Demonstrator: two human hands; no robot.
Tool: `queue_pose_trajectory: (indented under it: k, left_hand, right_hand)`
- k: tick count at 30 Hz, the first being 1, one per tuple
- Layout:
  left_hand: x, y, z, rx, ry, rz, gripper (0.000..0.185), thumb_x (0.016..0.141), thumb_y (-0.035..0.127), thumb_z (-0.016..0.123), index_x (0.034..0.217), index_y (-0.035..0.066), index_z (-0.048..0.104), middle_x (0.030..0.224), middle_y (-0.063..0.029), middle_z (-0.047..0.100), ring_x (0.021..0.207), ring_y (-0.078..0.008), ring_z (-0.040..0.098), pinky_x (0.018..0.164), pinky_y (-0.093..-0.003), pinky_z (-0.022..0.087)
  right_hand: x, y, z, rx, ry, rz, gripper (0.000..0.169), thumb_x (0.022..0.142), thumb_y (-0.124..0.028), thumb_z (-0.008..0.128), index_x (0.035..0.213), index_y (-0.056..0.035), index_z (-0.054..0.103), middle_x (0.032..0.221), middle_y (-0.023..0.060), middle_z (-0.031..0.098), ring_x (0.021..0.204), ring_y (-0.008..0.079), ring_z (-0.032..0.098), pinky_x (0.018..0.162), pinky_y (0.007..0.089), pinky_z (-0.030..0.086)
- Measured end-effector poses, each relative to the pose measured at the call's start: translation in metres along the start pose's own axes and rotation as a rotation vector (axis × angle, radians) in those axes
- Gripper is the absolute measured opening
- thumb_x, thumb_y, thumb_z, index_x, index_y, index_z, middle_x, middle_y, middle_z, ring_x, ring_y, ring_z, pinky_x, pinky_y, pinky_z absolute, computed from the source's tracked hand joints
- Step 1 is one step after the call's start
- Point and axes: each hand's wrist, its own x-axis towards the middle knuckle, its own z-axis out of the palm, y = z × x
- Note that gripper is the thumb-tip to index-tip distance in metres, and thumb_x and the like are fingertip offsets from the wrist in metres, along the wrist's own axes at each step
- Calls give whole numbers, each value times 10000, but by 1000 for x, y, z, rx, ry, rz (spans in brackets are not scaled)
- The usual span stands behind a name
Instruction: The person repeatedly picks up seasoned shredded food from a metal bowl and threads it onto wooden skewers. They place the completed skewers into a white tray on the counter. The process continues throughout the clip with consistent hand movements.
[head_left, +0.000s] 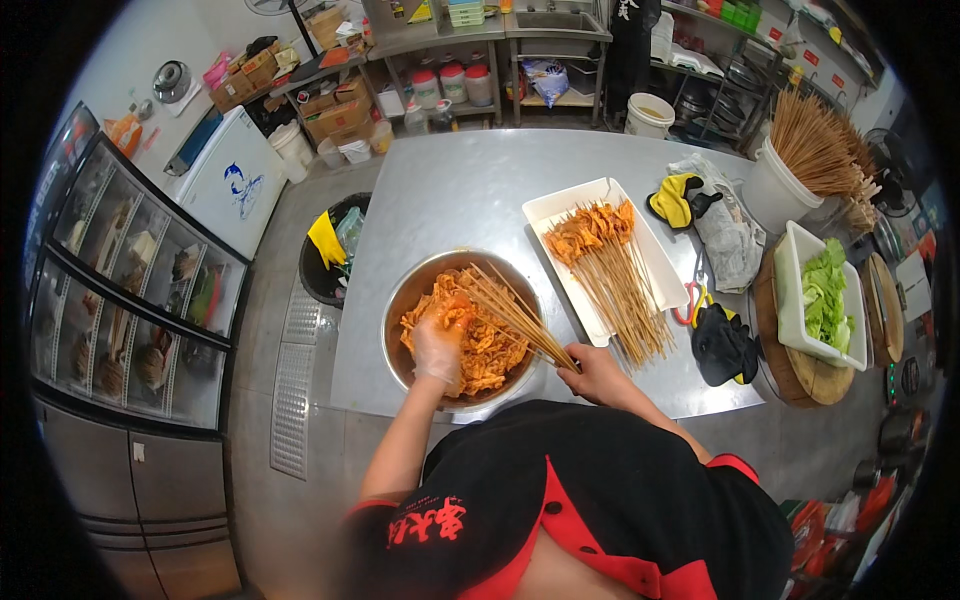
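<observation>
A steel bowl (388, 330) holds sauced, orange-red meat pieces (487, 360). My left hand (442, 341), in a clear plastic glove, is in the bowl on the meat; its fingertips are smeared with sauce, and whether they grip a piece I cannot tell. My bare right hand (592, 373) grips the lower ends of a bundle of wooden skewers (525, 322), whose far ends lie over the meat. Right of the bowl stands a white tray (660, 281) with many skewers loaded with the same meat (592, 232), their bare sticks reaching over its near edge.
On the steel table (435, 187) lie yellow-black gloves (675, 201), red-handled scissors (686, 304), a crumpled plastic bag (731, 240) and a black glove (721, 345). A bucket of skewers (780, 184) and a lettuce tub (795, 300) on a round board stand right. A bin (319, 281) stands left.
</observation>
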Motion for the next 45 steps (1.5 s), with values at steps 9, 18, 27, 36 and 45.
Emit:
queue_pose_trajectory:
  k: [9,18,27,36,45]
  left_hand:
    - [-1,8,-1,-16,-196,-82,191,794,42,741,979,3,721,965,-166,724,883,-257,700,789,-345,536]
    - [-3,-15,17,-511,57,-510,223,871,99,705,1067,-4,678,989,-79,697,874,-178,646,809,-296,511]
    - [-9,-26,24,-808,39,-553,467,939,95,612,1379,42,462,1183,-85,591,999,-163,586,775,-255,509]
    - [-1,-2,10,-426,-81,-459,378,984,110,565,1344,3,526,1104,-79,657,917,-135,602,749,-270,516]
    - [7,10,9,-916,-45,-690,243,993,112,548,1204,5,605,1017,-88,673,820,-174,645,628,-261,517]
  right_hand:
    - [7,9,15,17,23,-88,148,886,-95,657,931,34,600,629,66,553,550,126,530,520,324,442]
    - [8,-11,9,75,4,-80,142,904,-96,646,923,35,594,616,51,545,549,111,514,513,307,429]
    - [7,-11,12,102,-35,-30,151,897,-94,670,957,32,613,639,43,565,554,107,543,523,290,455]
    - [9,-2,9,96,-64,-78,134,904,-82,662,960,31,618,642,38,559,569,100,540,527,283,451]
    - [8,6,18,141,-5,-93,106,903,-71,661,930,18,611,619,40,574,532,101,550,480,280,434]
